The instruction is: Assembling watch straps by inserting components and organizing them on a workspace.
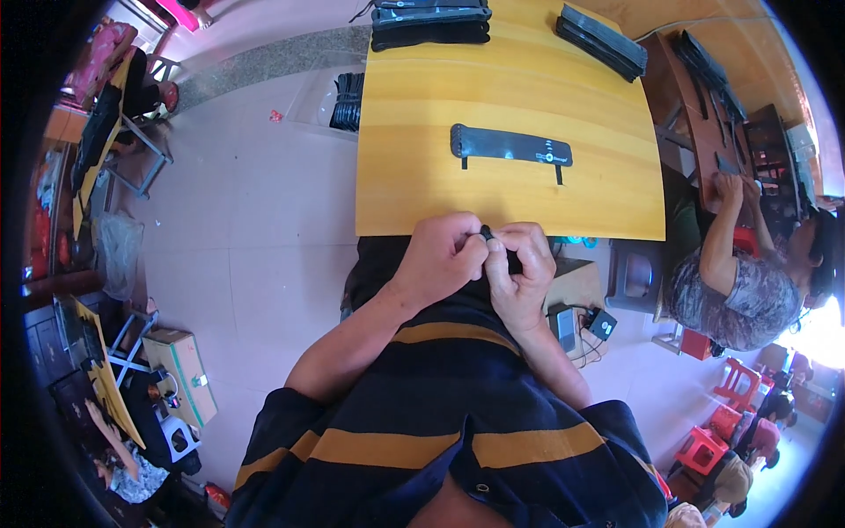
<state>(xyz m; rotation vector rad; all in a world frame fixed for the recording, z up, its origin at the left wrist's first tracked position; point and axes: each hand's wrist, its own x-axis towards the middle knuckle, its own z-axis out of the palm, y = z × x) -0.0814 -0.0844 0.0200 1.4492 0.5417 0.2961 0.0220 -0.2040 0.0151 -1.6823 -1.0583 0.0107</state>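
My left hand [447,253] and my right hand [522,268] meet just off the near edge of the yellow table. Both are closed, fingertips pinching a small black piece [487,233] between them. Most of that piece is hidden by the fingers, so its kind does not show. Beyond the hands, a flat black strip [510,146] with white print lies crosswise on the tabletop. Two short black tabs [559,175] stick out from under its near side.
Stacked black strips lie at the far left [429,26] and far right [602,42] of the yellow table [405,194]. A co-worker [735,273] sits at a brown table on the right. A cardboard box [180,374] stands on the left floor; red stools [701,449] are lower right.
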